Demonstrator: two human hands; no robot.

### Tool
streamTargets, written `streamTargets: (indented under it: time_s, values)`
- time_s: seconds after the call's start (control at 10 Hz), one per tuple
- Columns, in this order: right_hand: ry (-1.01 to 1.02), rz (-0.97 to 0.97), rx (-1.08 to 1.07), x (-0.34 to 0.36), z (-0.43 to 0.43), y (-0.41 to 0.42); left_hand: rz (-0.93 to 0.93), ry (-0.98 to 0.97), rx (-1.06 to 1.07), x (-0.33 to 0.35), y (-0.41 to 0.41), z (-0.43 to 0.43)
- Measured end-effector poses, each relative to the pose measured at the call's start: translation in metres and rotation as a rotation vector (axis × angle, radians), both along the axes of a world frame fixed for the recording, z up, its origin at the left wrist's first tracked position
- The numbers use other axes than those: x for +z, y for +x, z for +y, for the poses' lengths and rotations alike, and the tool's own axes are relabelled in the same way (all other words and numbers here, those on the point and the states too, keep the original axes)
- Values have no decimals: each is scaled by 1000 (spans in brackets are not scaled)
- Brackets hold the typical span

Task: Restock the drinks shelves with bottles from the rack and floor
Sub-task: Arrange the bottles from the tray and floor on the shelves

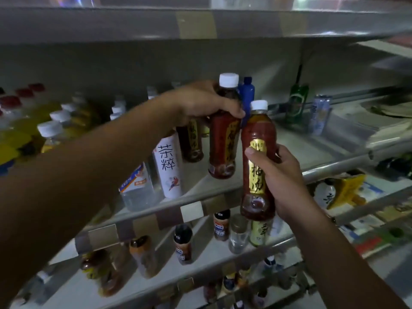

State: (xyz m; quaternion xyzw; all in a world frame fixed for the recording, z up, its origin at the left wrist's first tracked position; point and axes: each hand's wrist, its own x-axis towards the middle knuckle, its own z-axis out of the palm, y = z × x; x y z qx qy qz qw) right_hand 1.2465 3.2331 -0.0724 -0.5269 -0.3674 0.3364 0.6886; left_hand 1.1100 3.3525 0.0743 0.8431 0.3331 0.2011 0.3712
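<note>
Right hand: the right hand [283,181] is nearest, fingers and thumb wrapped round the label of a gold-labelled bottle [256,132] of red-brown drink. It holds the bottle upright in front of the middle shelf's [156,217] front rail.
Left hand: the left hand [207,101] grips a second red-brown bottle [223,150] by its shoulder, under the white cap. The base hangs tilted above the shelf board.
Gap between bottles: just beside each other; whether they touch I cannot tell.
Handling: both look full, so probably weighty for their size. The plastic wall would give a little and the glossy label could slip. The label band or the shoulder seems the sounder hold, not the cap.
Shelf slot: bare board lies below and right of the held bottles.
Behind: a matching bottle [192,141] stands on the shelf, with a white tea bottle [169,168] to its left.
Far: a blue bottle [248,92], with a silver can [320,114] further right.
</note>
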Motion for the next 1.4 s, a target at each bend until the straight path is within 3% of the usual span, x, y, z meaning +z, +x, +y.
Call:
streamTargets:
  time_s: [0.2, 0.4, 0.5, 0.7, 0.9, 1.1, 1.2, 1.4]
  values:
    - [96, -80, 66, 8, 45, -2, 319, 24, 66, 19, -1, 39]
    - [134, -80, 151, 0, 79, -9, 444, 52, 108, 17, 0, 69]
    - [149, -60, 195, -5, 89, -14, 369, 54, 128, 13, -2, 78]
    - [140, -65, 272, -13, 102, -23, 481, 129, 175, 14, -6, 89]
    - [116, -40, 281, -24, 110, -28, 454, 163, 160, 13, -10, 91]
    - [32, -209, 254, -33, 104, -34, 491, 192, 176, 11, -7, 90]
    - [-4, -332, 196, -39, 100, -36, 402, 167, 191, 16, -10, 90]
    - [-4, -316, 250, -42, 100, -37, 381, 172, 178, 14, -8, 88]
